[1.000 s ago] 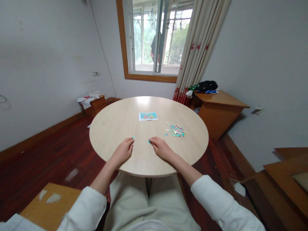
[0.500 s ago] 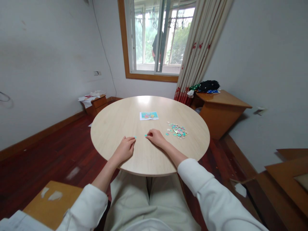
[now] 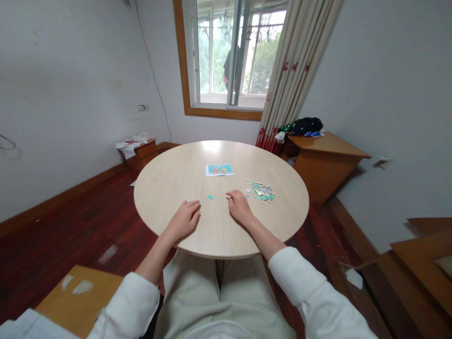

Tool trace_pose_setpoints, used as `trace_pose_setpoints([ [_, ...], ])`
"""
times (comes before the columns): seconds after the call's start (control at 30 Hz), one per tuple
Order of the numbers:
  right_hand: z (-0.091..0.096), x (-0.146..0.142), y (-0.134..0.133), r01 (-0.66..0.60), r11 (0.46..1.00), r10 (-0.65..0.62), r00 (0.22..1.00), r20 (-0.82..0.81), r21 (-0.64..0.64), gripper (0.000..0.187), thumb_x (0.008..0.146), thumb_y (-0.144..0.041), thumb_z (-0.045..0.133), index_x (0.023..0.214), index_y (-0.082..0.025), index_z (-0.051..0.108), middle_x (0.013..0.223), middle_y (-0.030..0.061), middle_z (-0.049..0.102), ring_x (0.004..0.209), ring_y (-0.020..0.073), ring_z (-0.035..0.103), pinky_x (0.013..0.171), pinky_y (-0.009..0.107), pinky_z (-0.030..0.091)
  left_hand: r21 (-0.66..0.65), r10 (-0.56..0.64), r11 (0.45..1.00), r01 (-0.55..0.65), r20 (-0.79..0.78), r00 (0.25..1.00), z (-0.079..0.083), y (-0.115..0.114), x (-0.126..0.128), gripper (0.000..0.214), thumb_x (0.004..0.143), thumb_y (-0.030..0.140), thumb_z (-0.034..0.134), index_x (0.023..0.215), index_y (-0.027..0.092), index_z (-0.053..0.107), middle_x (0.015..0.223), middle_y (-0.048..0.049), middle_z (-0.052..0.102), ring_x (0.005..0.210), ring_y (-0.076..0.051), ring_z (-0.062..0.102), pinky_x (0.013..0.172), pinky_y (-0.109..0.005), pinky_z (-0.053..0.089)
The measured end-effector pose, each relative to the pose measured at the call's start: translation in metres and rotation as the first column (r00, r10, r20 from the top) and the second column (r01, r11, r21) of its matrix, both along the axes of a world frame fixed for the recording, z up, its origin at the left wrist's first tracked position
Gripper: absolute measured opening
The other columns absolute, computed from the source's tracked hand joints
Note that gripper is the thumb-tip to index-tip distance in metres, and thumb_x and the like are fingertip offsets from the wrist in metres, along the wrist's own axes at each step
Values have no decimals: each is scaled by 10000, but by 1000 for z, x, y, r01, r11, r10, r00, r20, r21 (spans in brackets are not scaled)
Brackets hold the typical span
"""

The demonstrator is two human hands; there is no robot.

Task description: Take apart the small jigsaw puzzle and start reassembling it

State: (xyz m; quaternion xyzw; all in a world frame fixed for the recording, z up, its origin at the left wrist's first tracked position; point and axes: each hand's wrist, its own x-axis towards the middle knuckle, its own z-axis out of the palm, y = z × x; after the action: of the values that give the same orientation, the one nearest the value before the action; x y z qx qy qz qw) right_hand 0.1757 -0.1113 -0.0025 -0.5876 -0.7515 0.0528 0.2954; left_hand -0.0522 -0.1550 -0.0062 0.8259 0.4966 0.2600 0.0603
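My left hand (image 3: 184,217) rests on the round wooden table (image 3: 176,174), its fingers curled with the tips on a small teal puzzle piece (image 3: 200,203). A second teal piece (image 3: 210,197) lies loose on the table between my hands. My right hand (image 3: 239,207) lies a little right of that piece, fingers bent and together, with nothing visible in them. To its right is a heap of several loose puzzle pieces (image 3: 261,190). A small printed picture card (image 3: 219,169) lies flat further back.
A wooden side cabinet (image 3: 325,162) with dark clothes on top stands at the right by the curtain (image 3: 293,70). A low drawer unit (image 3: 141,150) sits at the left wall. Someone stands outside the window (image 3: 231,61). Wooden boards lie at the right.
My right hand slid its teal piece forward and left, let it go, and drew back to the right. My left hand has stayed put.
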Motion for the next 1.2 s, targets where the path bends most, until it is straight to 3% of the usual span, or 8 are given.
trace_pose_setpoints([
  [0.2, 4, 30, -33, 229, 971, -238, 915, 326, 65, 314, 877, -187, 393, 1095, -92, 597, 1166, 203, 593, 1080, 286, 513, 927, 424, 304, -6, 13, 1000, -13, -19, 1000, -2, 2, 1, 394, 892, 305, 387, 1188, 133, 581, 1293, -149, 566, 1225, -235, 499, 1115, -487, 270],
  [0.3, 4, 31, -38, 138, 990, -134, 931, 339, 12, 352, 915, -195, 323, 1136, -105, 582, 1188, 191, 602, 1102, 259, 527, 968, 435, 271, -9, 15, 1000, -15, -36, 999, -4, 2, 1, 407, 893, 322, 385, 1190, 127, 582, 1293, -151, 566, 1222, -240, 501, 1112, -485, 277],
  [0.47, 3, 31, -35, -176, 981, 193, 932, 308, -82, 400, 935, -234, 323, 1295, -192, 493, 1379, 117, 486, 1295, 208, 393, 1038, 437, 228, 10, 18, 1000, -18, -32, 999, -5, 1, 1, 409, 898, 340, 377, 1189, 143, 586, 1289, -141, 571, 1223, -237, 500, 1109, -483, 288],
  [0.57, 4, 33, -35, -182, 980, 199, 930, 309, -84, 415, 941, -273, 340, 1321, -170, 471, 1434, 134, 409, 1344, 225, 320, 1054, 434, 220, 27, 26, 999, -25, -20, 999, -5, 1, 1, 398, 895, 328, 384, 1183, 147, 591, 1279, -140, 578, 1213, -239, 508, 1096, -481, 312],
  [0.67, 7, 32, -37, -171, 982, 186, 939, 288, -78, 398, 940, -272, 363, 1299, -162, 493, 1389, 146, 460, 1286, 212, 397, 1040, 409, 248, 37, 26, 999, -25, -15, 1000, -5, 1, 1, 391, 892, 320, 389, 1163, 137, 603, 1260, -148, 590, 1194, -248, 523, 1084, -494, 325],
  [0.97, 12, 1, -51, -337, 936, 351, 877, 327, -102, 452, 950, -376, 354, 1381, -247, 402, 1429, 116, 415, 1323, 224, 341, 1043, 422, 231, 87, 22, 996, -21, -15, 1000, -7, 3, 2, 356, 881, 305, 419, 1115, 149, 637, 1192, -136, 627, 1129, -252, 555, 1038, -487, 382],
  [1.07, 9, -2, -44, -220, 974, 224, 921, 320, -50, 486, 959, -337, 307, 1423, -192, 328, 1455, 134, 373, 1349, 228, 302, 1067, 423, 199, 92, 33, 995, -32, -4, 999, -8, 3, 1, 355, 879, 307, 420, 1097, 145, 648, 1180, -139, 625, 1111, -250, 559, 1009, -458, 421],
  [1.2, 6, 16, -24, 153, 988, -144, 936, 321, -4, 490, 930, -260, 343, 1378, -65, 377, 1432, 211, 377, 1343, 286, 301, 1073, 466, 163, 77, 39, 996, -39, -7, 999, -6, 2, 0, 374, 887, 319, 405, 1088, 123, 652, 1167, -145, 618, 1092, -247, 563, 986, -419, 449],
])
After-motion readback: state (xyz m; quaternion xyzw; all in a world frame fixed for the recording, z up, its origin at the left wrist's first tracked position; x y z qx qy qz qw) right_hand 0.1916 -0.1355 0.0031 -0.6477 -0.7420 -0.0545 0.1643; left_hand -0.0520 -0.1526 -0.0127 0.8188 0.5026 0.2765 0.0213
